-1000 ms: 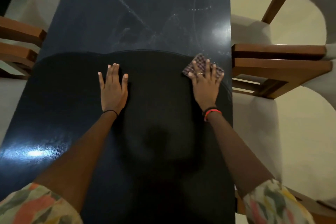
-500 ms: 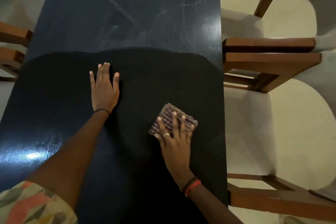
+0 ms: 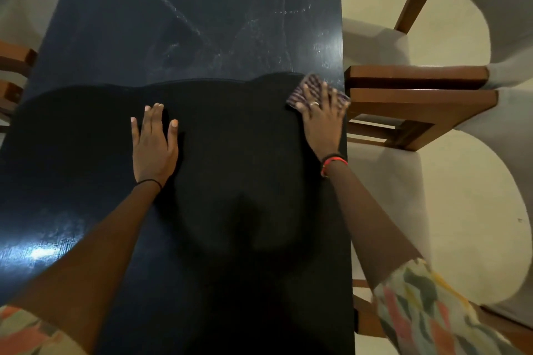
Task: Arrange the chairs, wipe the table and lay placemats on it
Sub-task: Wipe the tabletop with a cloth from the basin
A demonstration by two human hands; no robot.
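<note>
Dark glossy table [image 3: 202, 23], pale smears across far half. Left hand [image 3: 153, 147] lay flat on tabletop, fingers straight, grasping nothing. Right hand [image 3: 321, 121] pressed checked cloth [image 3: 310, 85] down at table's right edge, fingers spread flat over it. Ring [image 3: 315, 103] on one finger, red band [image 3: 333, 163] at wrist. Wooden chairs [image 3: 418, 95] just beside that edge.
</note>
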